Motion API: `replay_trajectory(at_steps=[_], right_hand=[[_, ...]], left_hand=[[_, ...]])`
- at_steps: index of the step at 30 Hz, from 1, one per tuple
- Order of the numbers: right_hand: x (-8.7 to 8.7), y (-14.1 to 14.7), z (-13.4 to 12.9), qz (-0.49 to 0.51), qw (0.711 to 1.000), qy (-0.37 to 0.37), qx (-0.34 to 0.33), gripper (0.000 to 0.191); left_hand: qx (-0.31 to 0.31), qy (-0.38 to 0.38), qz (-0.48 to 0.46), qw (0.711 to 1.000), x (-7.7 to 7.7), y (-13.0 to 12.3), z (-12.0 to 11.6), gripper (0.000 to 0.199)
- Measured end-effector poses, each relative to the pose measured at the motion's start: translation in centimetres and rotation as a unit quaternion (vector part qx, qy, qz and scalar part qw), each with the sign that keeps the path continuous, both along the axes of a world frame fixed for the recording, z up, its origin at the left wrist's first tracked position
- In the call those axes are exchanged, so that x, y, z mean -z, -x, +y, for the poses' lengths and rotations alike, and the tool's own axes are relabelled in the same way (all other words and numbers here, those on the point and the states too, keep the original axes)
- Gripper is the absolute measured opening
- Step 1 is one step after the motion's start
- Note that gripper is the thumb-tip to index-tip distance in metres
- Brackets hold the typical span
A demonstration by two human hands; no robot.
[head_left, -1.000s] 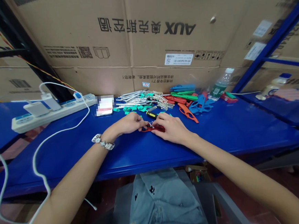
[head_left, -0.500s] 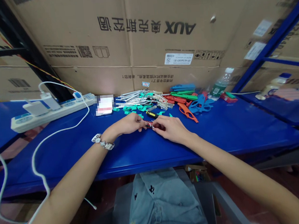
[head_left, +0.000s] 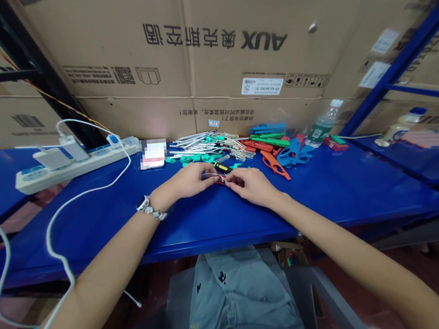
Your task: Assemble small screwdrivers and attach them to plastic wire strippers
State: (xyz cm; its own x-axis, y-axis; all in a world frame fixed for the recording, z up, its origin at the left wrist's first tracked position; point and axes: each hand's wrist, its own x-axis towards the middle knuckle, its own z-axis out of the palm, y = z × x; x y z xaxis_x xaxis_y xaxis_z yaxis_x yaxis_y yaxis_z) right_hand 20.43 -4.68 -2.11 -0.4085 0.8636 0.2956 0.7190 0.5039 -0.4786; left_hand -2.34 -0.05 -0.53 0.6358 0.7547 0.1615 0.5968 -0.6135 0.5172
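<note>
Between my two hands, over the blue table (head_left: 216, 218), is a small red piece (head_left: 221, 180) with thin light rods or wires. My left hand (head_left: 192, 180) has its fingers closed on its left end. My right hand (head_left: 249, 185) pinches the right end. Just behind them lies a black and yellow tool (head_left: 223, 167). Farther back are a pile of metal rods (head_left: 197, 145) and several small green pieces (head_left: 188, 160). Fingers partly cover the red piece, so its full shape is hidden.
Orange (head_left: 274, 164) and blue plastic parts (head_left: 293, 154) lie right of the rods, near a bottle (head_left: 321, 126). At the left are a phone (head_left: 154, 155), a power strip (head_left: 78, 165) and a white cable (head_left: 88, 193). A large cardboard box (head_left: 213, 79) stands behind.
My left hand has shifted slightly and its fingers have moved up along the red piece, showing more thin rods. My right hand has moved a little to the right.
</note>
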Motion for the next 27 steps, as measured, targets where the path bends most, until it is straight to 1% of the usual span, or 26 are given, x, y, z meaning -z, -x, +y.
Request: replay_trajectory(at_steps=[2,4,11,15,22,24,27], right_hand=[[0.0,0.0,0.0,0.002,1.000,0.001,0.001,0.007],[0.0,0.0,0.0,0.003,1.000,0.003,0.003,0.007],[0.0,0.1,-0.1,-0.005,1.000,0.010,0.012,0.009],[0.0,0.0,-0.3,-0.038,0.999,-0.006,0.028,0.010],[0.0,-0.1,-0.7,-0.082,0.996,-0.043,0.009,0.013],[-0.1,-0.1,-0.9,-0.110,0.992,-0.056,0.002,0.016],[-0.2,-0.1,-1.1,-0.147,0.987,-0.071,-0.004,0.021]], left_hand=[[0.012,-0.020,0.000,1.000,0.1,0.2,0.2,0.028],[0.018,-0.021,0.001,1.000,0.2,0.4,0.4,0.027],[0.035,0.041,-0.009,0.999,0.3,0.8,0.8,0.024],[0.039,0.079,-0.026,0.996,0.4,0.9,0.9,0.028],[0.037,0.124,-0.057,0.990,0.4,0.3,0.5,0.026],[0.037,0.117,-0.065,0.990,0.3,0.2,0.3,0.025],[0.042,0.056,-0.049,0.996,0.2,0.1,0.1,0.021]])
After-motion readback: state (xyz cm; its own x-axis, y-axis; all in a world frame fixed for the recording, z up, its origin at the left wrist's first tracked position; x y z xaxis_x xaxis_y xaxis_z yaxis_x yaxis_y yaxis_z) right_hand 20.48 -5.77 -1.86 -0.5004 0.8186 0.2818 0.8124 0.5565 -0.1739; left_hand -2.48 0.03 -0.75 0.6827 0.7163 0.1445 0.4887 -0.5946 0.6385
